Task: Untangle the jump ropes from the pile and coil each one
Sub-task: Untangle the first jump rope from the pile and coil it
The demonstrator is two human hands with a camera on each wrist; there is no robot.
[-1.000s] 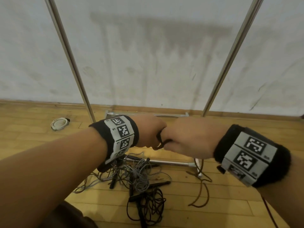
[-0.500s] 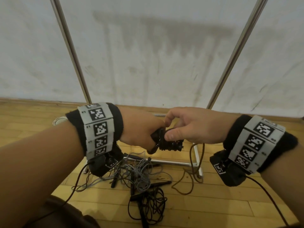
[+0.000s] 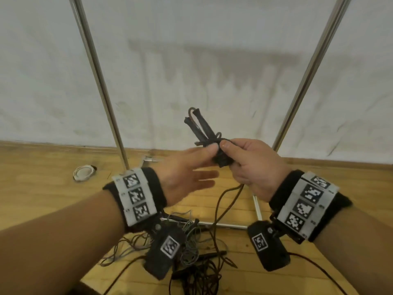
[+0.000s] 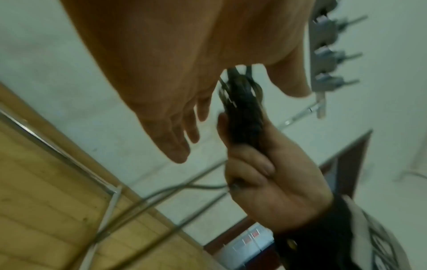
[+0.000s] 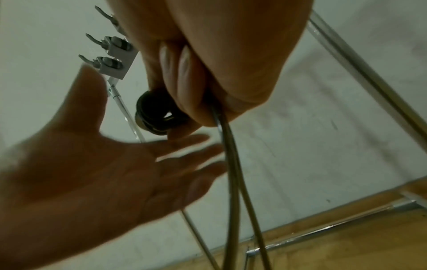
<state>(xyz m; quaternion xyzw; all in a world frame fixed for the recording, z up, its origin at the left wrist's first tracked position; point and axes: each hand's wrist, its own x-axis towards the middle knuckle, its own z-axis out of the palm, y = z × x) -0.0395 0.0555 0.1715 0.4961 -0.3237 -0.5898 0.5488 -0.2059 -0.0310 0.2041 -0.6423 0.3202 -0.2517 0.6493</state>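
Observation:
My right hand (image 3: 244, 165) grips a pair of black jump rope handles (image 3: 198, 126) wound with rope, held at chest height with their ends pointing up and left. A brown rope (image 3: 220, 201) hangs from that fist down to the floor. My left hand (image 3: 202, 167) is beside the bundle with straight, spread fingers, its thumb tip close against the wrapped part. In the left wrist view the handles (image 4: 242, 113) sit in the right fist. The right wrist view shows the handle ends (image 5: 157, 115) and two hanging strands (image 5: 231, 164). The tangled pile (image 3: 191, 237) of grey and black ropes lies on the floor below.
Two slanted metal poles (image 3: 100, 81) (image 3: 306, 81) of a rack stand against the white wall, and its base bar (image 3: 257, 209) lies on the wooden floor. A white round object (image 3: 84, 173) sits on the floor at left. Black rope loops (image 3: 200, 279) lie nearest me.
Both hands rose. The handles, held level between both hands before, now point upward in the right hand alone. The left hand let go and spread its fingers.

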